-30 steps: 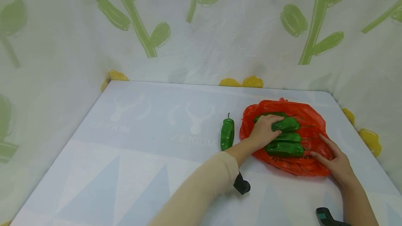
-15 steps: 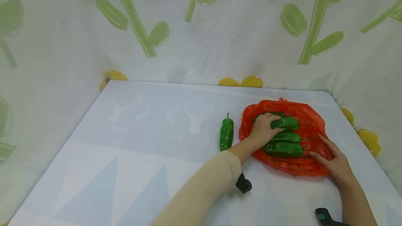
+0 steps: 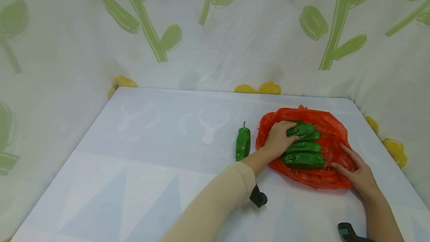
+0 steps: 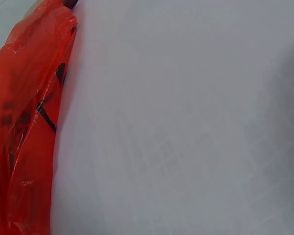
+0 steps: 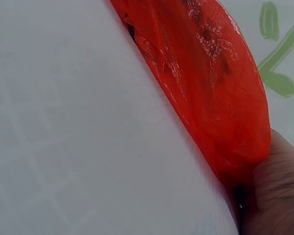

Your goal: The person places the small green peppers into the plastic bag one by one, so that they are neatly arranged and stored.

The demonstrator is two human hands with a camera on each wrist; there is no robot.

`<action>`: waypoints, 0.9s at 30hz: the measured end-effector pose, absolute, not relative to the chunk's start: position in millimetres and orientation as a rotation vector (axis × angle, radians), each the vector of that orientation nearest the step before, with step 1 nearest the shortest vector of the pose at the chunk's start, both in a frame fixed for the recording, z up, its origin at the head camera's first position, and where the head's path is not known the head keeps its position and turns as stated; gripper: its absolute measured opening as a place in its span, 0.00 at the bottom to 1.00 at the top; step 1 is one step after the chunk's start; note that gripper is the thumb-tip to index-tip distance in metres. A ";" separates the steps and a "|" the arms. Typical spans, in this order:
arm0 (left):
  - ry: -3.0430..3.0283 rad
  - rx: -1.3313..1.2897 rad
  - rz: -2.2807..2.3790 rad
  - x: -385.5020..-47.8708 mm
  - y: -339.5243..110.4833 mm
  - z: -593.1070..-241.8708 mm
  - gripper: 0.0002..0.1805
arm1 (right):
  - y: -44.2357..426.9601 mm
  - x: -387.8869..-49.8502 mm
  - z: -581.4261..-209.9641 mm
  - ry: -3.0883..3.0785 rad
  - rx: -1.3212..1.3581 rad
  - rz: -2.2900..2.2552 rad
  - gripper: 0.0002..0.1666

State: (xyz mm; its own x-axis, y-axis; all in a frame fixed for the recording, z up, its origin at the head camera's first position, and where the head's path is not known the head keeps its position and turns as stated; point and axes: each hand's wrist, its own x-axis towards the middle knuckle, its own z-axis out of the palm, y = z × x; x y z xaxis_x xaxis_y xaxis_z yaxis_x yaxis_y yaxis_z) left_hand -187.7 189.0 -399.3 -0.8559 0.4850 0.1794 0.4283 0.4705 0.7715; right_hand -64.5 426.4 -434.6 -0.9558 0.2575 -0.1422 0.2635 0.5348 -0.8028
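Note:
A red plastic bag (image 3: pixel 339 130) lies spread on the table's right side, with several green peppers (image 3: pixel 304 161) in a row on it, stems to the right. My left hand (image 3: pixel 279 138) reaches over the bag's left part and grips a green pepper (image 3: pixel 300 130) near the back, at its blunt end. This pepper partly overlaps another one. At the bag's right edge my right hand (image 3: pixel 362 176) holds the plastic, thumb and forefinger spread along it; the other fingers are hidden. In the right wrist view the thumb (image 5: pixel 279 181) presses against the red plastic.
A single green pepper (image 3: pixel 243 144) lies on the table left of the bag, partly behind the left forearm. Black wrist straps or mounts (image 3: pixel 258 197) show by both wrists. The pale patterned table (image 3: pixel 151 152) meets a leaf-print curtain (image 3: pixel 235 47) at the back.
The pepper in my left hand has shifted slightly back and to the left, over its neighbours, along with the fingers. My right hand and the bag stay in place.

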 end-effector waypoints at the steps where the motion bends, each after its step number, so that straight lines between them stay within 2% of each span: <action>1: 2.640 0.821 1.356 -187.5 187.9 -399.1 0.24 | 426.4 -64.7 -434.4 2.748 0.461 -1.434 0.46; 8: 2.643 0.852 1.338 -187.2 179.0 -395.9 0.27 | 427.5 -64.7 -433.0 2.787 0.431 -1.392 0.46; 27: 2.468 0.850 1.535 -184.5 138.5 -380.9 0.43 | 427.3 -62.6 -435.1 2.799 0.429 -1.402 0.46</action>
